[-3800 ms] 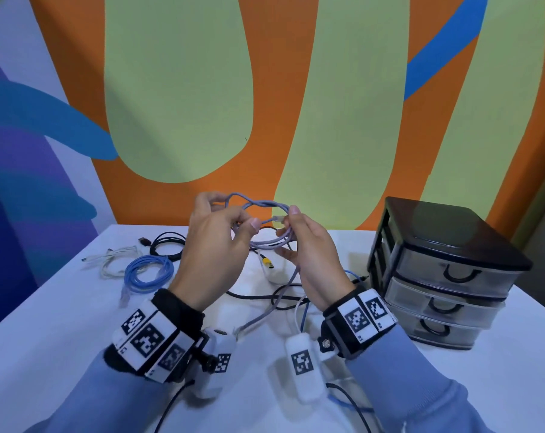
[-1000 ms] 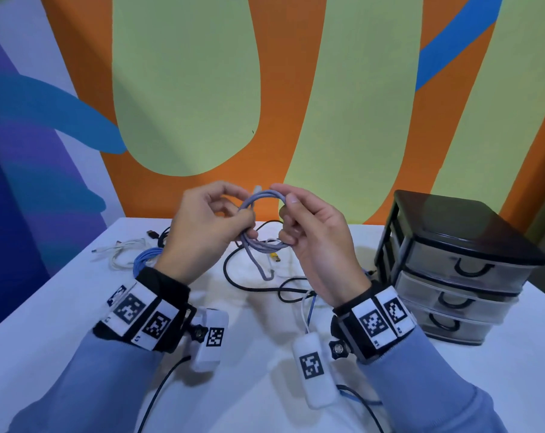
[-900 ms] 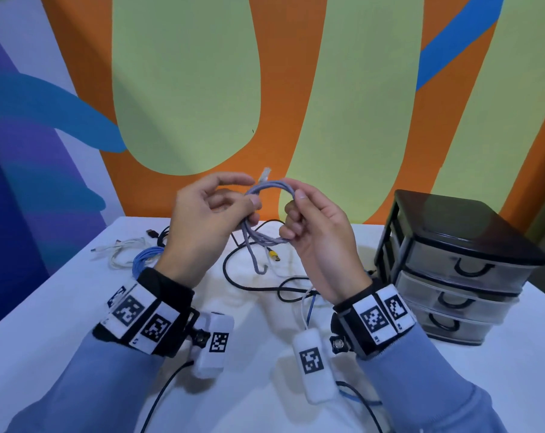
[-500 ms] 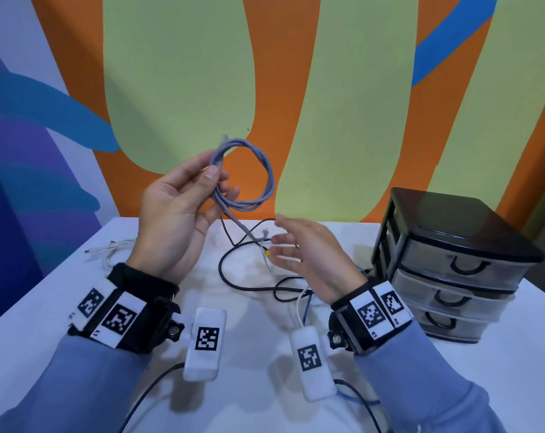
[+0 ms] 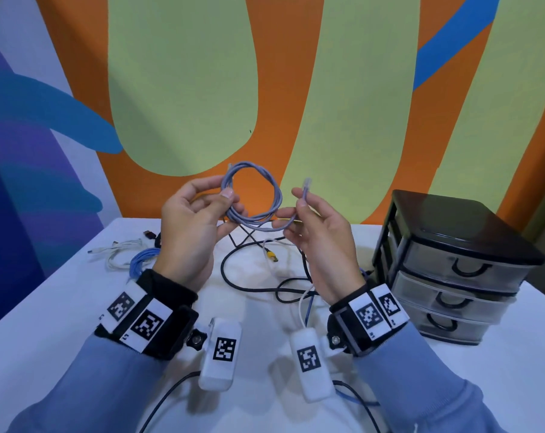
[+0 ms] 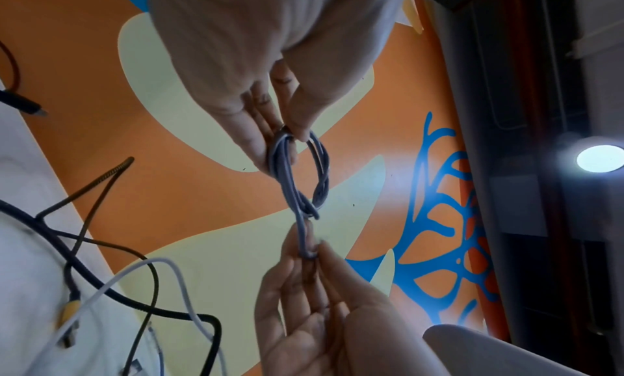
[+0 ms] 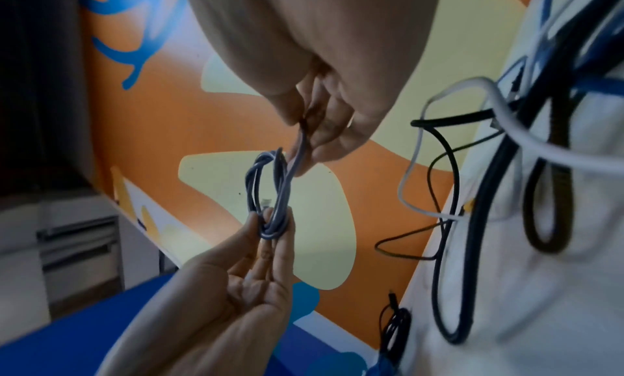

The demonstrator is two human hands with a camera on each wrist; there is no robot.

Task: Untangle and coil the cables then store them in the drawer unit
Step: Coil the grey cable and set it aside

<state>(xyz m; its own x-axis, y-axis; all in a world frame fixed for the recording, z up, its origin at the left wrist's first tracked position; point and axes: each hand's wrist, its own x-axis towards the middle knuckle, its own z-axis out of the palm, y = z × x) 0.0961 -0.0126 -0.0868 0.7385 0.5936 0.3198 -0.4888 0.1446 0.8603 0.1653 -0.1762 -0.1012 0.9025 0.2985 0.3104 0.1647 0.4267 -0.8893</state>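
A grey-lilac cable [image 5: 275,189] is wound into a small coil and held up above the table. My left hand [image 5: 230,200] pinches the coil's left side between thumb and fingers; the same pinch [image 6: 287,134] shows in the left wrist view. My right hand [image 5: 300,205] pinches the cable's loose end just below its clear plug [image 5: 306,183], which sticks up. In the right wrist view my right hand [image 7: 304,137] holds that strand as it runs into the coil [image 7: 254,184]. The black drawer unit [image 5: 452,242] stands at the right with all three drawers shut.
On the white table [image 5: 61,307] below my hands lie a loose black cable [image 5: 230,278] and a white cable with a yellow plug [image 5: 271,255]. A blue coil [image 5: 143,261] and a white cable [image 5: 121,254] lie at the left. A painted wall rises behind.
The left hand has lowered the coil from its raised position. The right hand, open and low half a second ago, has come up and taken the cable's loose end.
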